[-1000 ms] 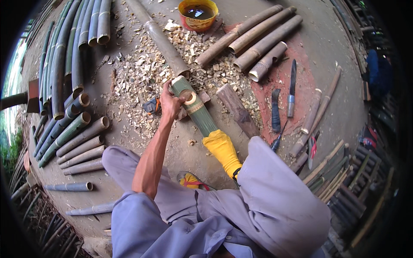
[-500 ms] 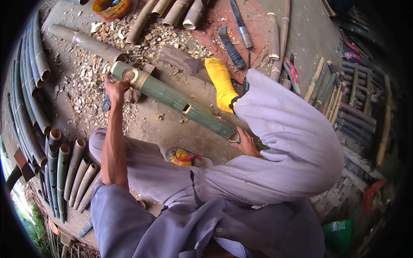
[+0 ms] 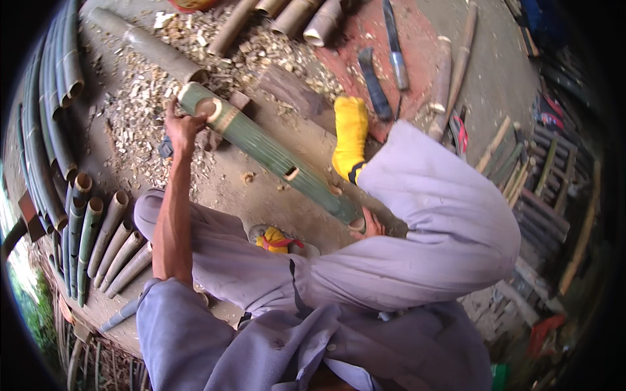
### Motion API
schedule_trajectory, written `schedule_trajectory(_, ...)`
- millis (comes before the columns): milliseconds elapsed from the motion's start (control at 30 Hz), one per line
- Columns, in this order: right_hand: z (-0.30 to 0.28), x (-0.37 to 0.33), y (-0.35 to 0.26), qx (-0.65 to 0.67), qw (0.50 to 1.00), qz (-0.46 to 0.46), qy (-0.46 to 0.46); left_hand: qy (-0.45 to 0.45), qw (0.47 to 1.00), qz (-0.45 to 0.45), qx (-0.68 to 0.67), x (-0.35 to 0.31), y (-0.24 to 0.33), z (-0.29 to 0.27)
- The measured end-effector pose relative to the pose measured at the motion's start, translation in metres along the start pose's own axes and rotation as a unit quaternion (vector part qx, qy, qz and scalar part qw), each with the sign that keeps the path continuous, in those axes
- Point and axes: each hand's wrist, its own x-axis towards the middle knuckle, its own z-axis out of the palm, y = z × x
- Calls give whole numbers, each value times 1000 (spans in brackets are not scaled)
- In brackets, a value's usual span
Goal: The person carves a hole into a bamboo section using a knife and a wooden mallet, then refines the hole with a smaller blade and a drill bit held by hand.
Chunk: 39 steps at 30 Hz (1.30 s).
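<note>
A thick green bamboo tube [image 3: 264, 153] lies slantwise in front of me, from upper left to lower right. It has a round opening near its far left end, a small rectangular slot in the middle and another cut near the right end. My left hand [image 3: 182, 124] grips the far left end, thumb on top beside the round opening. At the near right end, my right hand [image 3: 372, 225] is wrapped about the tube's end, with part of it hidden behind my trouser leg. My foot in a yellow sock [image 3: 351, 133] is close to the tube's far side.
Wood chips [image 3: 160, 85] cover the ground at the upper left. A machete [image 3: 396, 55] and a dark curved blade [image 3: 375, 88] lie on a reddish patch. A brown wood block [image 3: 297, 94] lies beyond the tube. Bamboo poles [image 3: 55, 111] are stacked left; cut pieces [image 3: 117, 228] stand nearby.
My view has shifted, so the surroundings sit differently in the picture. Both hands still hold the bamboo tube at its ends, and my right hand is now more hidden by it and my leg.
</note>
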Motion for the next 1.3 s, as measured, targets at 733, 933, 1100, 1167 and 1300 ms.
schedule_trajectory(733,-126,-5,63,-1,957,182,227,79,982,34,166,-15,5,8)
schedule_trajectory(933,-112,26,80,-9,951,220,218,23,870,382,310,-92,-31,45)
schedule_trajectory(1100,-83,30,81,-2,949,240,204,-58,857,333,390,-123,-35,49)
schedule_trajectory(1167,-82,24,85,0,947,248,203,-73,854,335,392,-127,-35,48)
schedule_trajectory(1300,-77,23,88,2,949,245,197,-64,857,321,397,-123,-28,42)
